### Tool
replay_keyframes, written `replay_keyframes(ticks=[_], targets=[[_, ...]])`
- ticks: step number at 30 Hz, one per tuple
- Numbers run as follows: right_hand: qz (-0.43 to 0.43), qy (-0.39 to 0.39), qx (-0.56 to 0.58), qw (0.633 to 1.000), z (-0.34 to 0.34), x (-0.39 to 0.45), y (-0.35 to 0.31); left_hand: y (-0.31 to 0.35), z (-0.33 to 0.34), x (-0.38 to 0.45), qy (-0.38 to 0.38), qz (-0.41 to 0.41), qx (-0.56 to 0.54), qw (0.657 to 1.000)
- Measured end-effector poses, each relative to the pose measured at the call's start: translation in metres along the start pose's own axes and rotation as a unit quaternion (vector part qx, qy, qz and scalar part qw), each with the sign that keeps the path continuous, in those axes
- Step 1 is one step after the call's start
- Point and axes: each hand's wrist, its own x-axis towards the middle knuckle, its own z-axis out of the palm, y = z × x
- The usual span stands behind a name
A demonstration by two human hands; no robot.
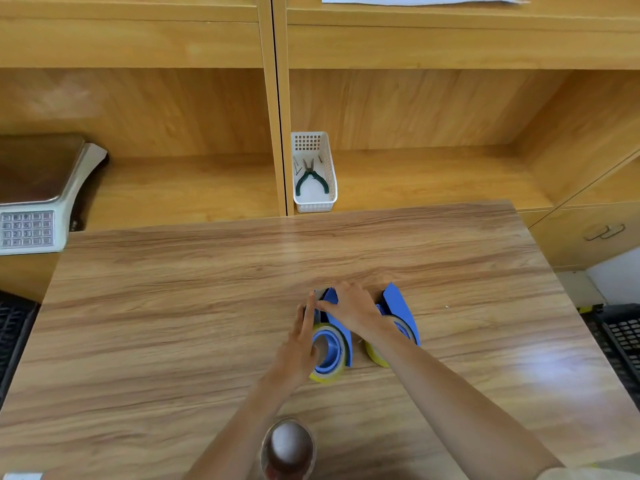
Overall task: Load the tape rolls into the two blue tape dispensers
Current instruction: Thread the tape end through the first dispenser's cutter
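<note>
Desk (173, 306): wood-grain top, both dispensers standing right of its middle, towards the near edge.
Left dispenser (341, 329): blue, upright, nose pointing to the far edge; a yellow-edged tape roll (329, 375) sits on its blue hub, roll end facing the near edge.
Right dispenser (398, 304): blue, just beside the first, apart from it; it too carries a yellow-edged roll (375, 356), partly hidden behind the right forearm.
Left hand (299, 344): laid flat against the left side of the left dispenser, fingers stretched forward along it, palm by the roll; not closed round anything.
Right hand (349, 308): curled over the nose of the left dispenser, fingertips pinching at its front end; what is pinched, if anything, cannot be told.
Near edge: a round, dark-rimmed object (288, 448) with a pale centre, blurred, between the forearms.
Shelf behind desk: white slotted basket (330, 168) holding green-handled pliers (311, 176).
Far left: weighing scale (38, 199) with metal pan and keypad.
Right edge: dark plastic crate (620, 337) beyond the desk.
</note>
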Motion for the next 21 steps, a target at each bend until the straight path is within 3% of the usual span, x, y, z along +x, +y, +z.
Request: replay_keyframes(ticks=[10,21], targets=[[0.062,0.066,0.099,0.991,0.019,0.006,0.003,-0.018,0.014,0.019,0.069,0.035,-0.039,0.996],[0.056,0.046,0.092,0.993,0.036,0.001,0.007,-0.047,0.028,0.019,0.079,0.053,-0.066,0.993]])
